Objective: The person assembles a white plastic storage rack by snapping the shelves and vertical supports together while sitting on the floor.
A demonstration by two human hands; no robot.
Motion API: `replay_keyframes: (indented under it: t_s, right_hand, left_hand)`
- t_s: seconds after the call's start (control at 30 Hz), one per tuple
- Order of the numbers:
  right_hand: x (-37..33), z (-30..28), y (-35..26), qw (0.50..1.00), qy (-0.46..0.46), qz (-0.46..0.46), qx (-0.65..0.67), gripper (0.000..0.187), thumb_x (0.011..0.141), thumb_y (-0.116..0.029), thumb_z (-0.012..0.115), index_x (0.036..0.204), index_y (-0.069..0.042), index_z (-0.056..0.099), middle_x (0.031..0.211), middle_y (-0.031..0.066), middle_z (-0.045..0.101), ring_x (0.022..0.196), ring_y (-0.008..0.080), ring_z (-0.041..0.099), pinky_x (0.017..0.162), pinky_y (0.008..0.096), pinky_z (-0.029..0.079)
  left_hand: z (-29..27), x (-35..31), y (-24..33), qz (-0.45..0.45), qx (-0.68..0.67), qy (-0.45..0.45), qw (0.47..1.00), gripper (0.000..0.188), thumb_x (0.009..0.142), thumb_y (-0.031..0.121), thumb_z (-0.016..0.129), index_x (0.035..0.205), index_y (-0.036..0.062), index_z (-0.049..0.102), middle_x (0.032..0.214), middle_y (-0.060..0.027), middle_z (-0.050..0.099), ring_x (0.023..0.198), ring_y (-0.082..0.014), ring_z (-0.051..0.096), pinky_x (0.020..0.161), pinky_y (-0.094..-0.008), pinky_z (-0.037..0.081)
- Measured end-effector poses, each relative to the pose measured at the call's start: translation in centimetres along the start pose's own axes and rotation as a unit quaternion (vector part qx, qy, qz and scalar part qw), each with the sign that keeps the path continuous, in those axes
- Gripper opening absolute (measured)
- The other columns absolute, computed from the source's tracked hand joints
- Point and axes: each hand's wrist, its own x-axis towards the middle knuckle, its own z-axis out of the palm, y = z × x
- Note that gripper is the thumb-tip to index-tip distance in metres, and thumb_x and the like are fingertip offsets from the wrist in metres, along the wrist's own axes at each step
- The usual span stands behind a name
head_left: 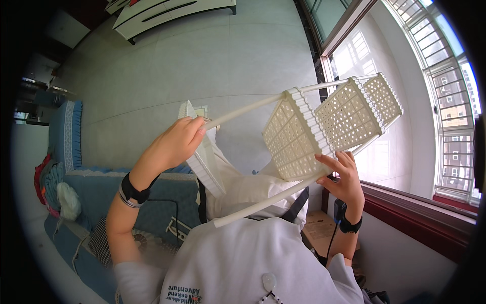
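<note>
While left grip (179, 138) and right grip (344, 175) clasp white rack (348, 116), basket (291, 139) touching right grip

Dark lettering (185, 293) — 3 lines — stands upside-down on the pale shirt (228, 258).

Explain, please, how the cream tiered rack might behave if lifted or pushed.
The rack is probably light for its size, given its perforated baskets and slim poles. Their straightness suggests fair stiffness. The near pole, one end free, may wobble.

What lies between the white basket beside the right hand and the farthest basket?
One more perforated white basket, as the head view shows.
</note>
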Motion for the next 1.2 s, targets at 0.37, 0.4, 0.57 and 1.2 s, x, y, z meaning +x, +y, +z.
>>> replay_keyframes:
  t_s: [0.37,0.4,0.57,1.2]
  right_hand:
    - [-0.8,-0.6,0.2,1.000,-0.019,-0.006,0.021,0.057,0.057,-0.029,0.078,0.109,-0.013,0.063,0.065,0.0041,0.038,0.065,0.0219,0.041,0.068,0.0322,0.032]
    - [-0.8,-0.5,0.2,1.000,-0.019,-0.006,0.018,0.057,0.057,-0.029,0.078,0.109,-0.013,0.063,0.066,0.0042,0.039,0.066,0.0221,0.041,0.068,0.0322,0.032]
    - [-0.8,-0.6,0.1,1.000,-0.022,-0.002,0.013,0.057,0.057,-0.029,0.078,0.109,-0.013,0.063,0.066,0.0047,0.040,0.066,0.0227,0.042,0.068,0.0324,0.033]
    - [-0.7,-1.3,0.2,0.998,-0.051,-0.004,0.027,0.054,0.056,-0.031,0.077,0.106,-0.015,0.065,0.064,0.0033,0.033,0.064,0.0213,0.039,0.066,0.0311,0.031]
  left_hand:
    - [-0.8,-0.7,-0.1,-0.024,-0.123,-0.086,0.988,0.018,0.090,0.016,0.046,0.089,-0.0004,0.052,0.067,-0.0136,0.047,0.063,-0.0253,0.043,0.061,-0.0342,0.036]
    - [-0.7,-0.7,-0.2,-0.023,-0.123,-0.084,0.989,0.018,0.090,0.016,0.046,0.089,-0.0004,0.052,0.067,-0.0136,0.047,0.063,-0.0253,0.043,0.061,-0.0342,0.036]
    - [-0.6,-0.4,-0.3,-0.048,-0.162,-0.094,0.981,0.017,0.090,0.018,0.048,0.086,0.0018,0.051,0.058,-0.0146,0.041,0.056,-0.0281,0.038,0.056,-0.0375,0.035]
    - [-0.3,-3.2,0.9,-0.093,-0.250,-0.138,0.954,0.021,0.093,0.020,0.045,0.086,0.0022,0.052,0.056,-0.0086,0.042,0.052,-0.0181,0.040,0.051,-0.0323,0.035]
